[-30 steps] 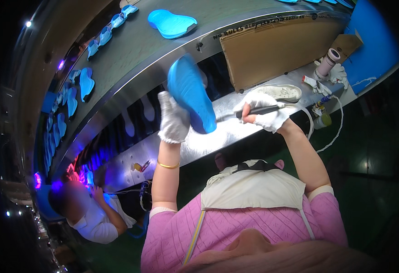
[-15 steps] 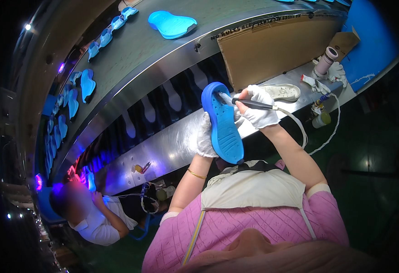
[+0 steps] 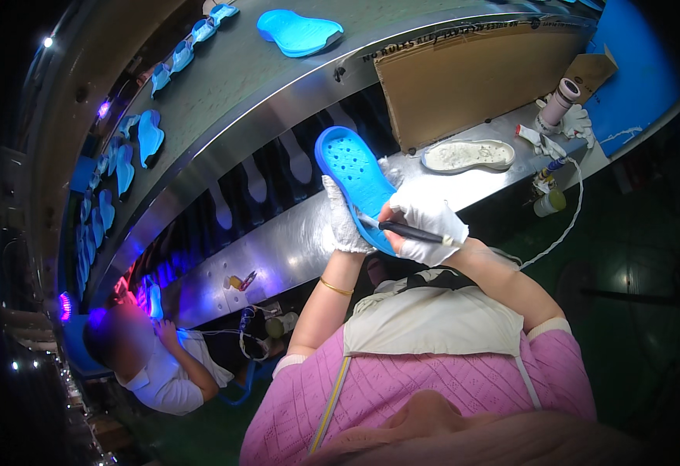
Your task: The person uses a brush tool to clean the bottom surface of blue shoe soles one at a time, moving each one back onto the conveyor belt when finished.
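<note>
A blue shoe sole (image 3: 353, 165) with a raised rim and small round holes in its wide end is tilted in front of me, wide end up and away. My left hand (image 3: 343, 221), in a white glove, is closed around its left edge. In my gloved right hand (image 3: 430, 220), fingers bare at the tips, a black-handled brush (image 3: 414, 231) is pinched. The brush's pale tip meets the sole's inner left edge, toward the near end. A thin pale tube trails from the handle's back. My right hand covers the sole's lower right part.
A conveyor belt (image 3: 239, 85) carries several blue shoe parts. A cardboard sheet (image 3: 480, 89) stands behind the metal ledge (image 3: 278, 245), where a whitish sole-shaped piece (image 3: 468, 156), a pink bottle (image 3: 560, 105) and gloves (image 3: 578, 124) rest. A co-worker (image 3: 173, 373) sits at lower left.
The brush has moved from the sole's wide far end down its left side to near the close end. The sole has shifted left and tilted, and my right hand has come nearer me.
</note>
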Demonstrator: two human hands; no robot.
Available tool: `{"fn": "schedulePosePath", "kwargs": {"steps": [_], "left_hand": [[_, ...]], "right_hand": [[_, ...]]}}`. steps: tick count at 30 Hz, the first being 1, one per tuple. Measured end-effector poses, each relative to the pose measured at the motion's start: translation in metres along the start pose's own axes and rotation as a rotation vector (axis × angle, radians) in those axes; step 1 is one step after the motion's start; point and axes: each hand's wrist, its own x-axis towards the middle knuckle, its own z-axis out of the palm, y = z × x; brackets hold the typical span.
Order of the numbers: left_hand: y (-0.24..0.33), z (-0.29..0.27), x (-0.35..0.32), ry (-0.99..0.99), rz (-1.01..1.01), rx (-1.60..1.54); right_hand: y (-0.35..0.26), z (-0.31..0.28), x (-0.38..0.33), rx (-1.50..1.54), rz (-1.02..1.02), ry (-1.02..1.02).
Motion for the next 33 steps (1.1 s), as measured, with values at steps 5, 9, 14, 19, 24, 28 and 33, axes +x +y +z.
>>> {"fn": "schedulePosePath", "kwargs": {"steps": [5, 9, 14, 19, 24, 28, 33], "left_hand": [[0.012, -0.004, 0.006, -0.116, 0.010, -0.064], [0.023, 0.001, 0.008, -0.204, 0.011, -0.148], [0.015, 0.028, -0.020, -0.200, 0.045, -0.196], [0.008, 0.042, -0.023, -0.248, 0.029, -0.147], [0.019, 0.040, -0.005, -0.368, -0.010, -0.292], [0.017, 0.042, -0.009, -0.297, 0.146, -0.092], [0.023, 0.045, -0.006, -0.276, 0.132, -0.205]], "right_hand": [[0.001, 0.003, -0.011, -0.134, -0.068, 0.028], [0.002, 0.001, -0.012, 0.223, 0.175, -0.093], [0.006, -0.024, 0.002, 0.262, 0.261, 0.042], [0.003, -0.015, -0.001, 0.383, 0.153, 0.147], [0.003, 0.000, -0.013, 0.481, 0.234, -0.086], [0.003, 0.002, -0.014, 0.304, 0.291, 0.194], [0.000, 0.013, -0.013, 0.264, 0.207, -0.013]]}}
